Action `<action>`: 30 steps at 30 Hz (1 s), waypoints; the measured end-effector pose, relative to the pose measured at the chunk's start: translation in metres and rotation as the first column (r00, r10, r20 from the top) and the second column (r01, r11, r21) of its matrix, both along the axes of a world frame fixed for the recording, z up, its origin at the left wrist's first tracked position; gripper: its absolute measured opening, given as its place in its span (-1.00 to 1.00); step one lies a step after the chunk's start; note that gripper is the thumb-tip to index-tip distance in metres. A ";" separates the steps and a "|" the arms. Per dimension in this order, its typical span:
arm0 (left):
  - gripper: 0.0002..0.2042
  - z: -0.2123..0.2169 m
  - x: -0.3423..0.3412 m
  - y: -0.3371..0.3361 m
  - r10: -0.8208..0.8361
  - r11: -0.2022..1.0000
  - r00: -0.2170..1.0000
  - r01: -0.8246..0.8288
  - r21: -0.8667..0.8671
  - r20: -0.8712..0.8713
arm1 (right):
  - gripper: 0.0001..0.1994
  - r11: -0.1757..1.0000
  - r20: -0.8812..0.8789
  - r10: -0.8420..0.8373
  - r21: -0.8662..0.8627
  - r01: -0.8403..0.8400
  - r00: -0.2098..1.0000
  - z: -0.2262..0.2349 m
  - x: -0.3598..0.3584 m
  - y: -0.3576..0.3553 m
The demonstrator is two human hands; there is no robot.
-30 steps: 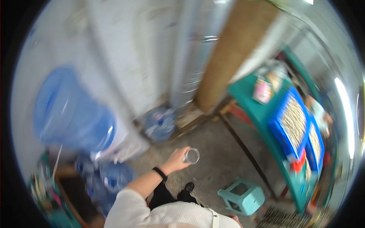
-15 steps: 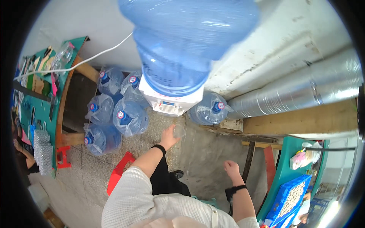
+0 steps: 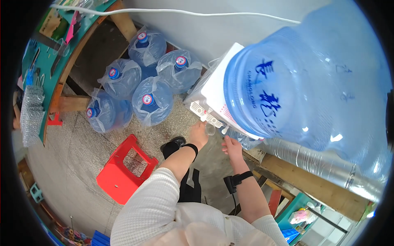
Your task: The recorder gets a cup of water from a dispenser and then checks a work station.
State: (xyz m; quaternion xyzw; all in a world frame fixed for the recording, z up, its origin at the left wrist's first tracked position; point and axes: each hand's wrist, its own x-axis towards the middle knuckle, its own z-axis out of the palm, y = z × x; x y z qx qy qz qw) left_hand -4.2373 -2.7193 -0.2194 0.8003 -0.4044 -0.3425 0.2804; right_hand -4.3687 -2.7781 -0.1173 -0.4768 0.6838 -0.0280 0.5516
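In front of me stands a white water dispenser with a large blue water bottle upside down on top. My left hand is closed around a small clear cup and holds it by the front of the dispenser, close to its white taps. My right hand is just right of the cup, a little below a tap and apart from it. Its fingers are curled, with nothing visible in them. Black bands circle both wrists; the right one carries a small black box.
Several plastic-wrapped blue water bottles stand on the floor at left. A red stool is beside my left arm. A green-topped table borders the far left; a silver duct runs along the right. A white cable crosses above.
My view has turned and come nearer the dispenser. My left hand has brought the cup up to its front. My right hand has moved in from the right toward the taps.
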 end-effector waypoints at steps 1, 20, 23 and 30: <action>-0.47 -0.004 0.001 -0.004 0.018 1.000 1.000 -0.018 0.000 -0.005 | -0.58 0.999 -0.008 0.007 0.037 -0.007 1.000 -0.006 0.002 -0.005; -0.68 -0.052 -0.026 -0.046 0.100 0.977 0.993 -0.110 -0.185 -0.065 | -0.73 0.978 0.084 -0.050 0.207 0.031 0.995 -0.035 0.011 -0.023; -0.62 -0.055 -0.027 -0.048 0.067 0.990 0.989 -0.083 -0.119 -0.130 | -0.74 0.986 0.049 0.034 0.159 -0.042 0.998 -0.042 0.005 -0.023; -0.61 -0.052 -0.031 -0.047 0.088 0.982 0.987 -0.108 -0.155 -0.132 | -0.75 0.986 0.030 0.168 -0.032 -0.167 0.985 -0.060 -0.010 -0.025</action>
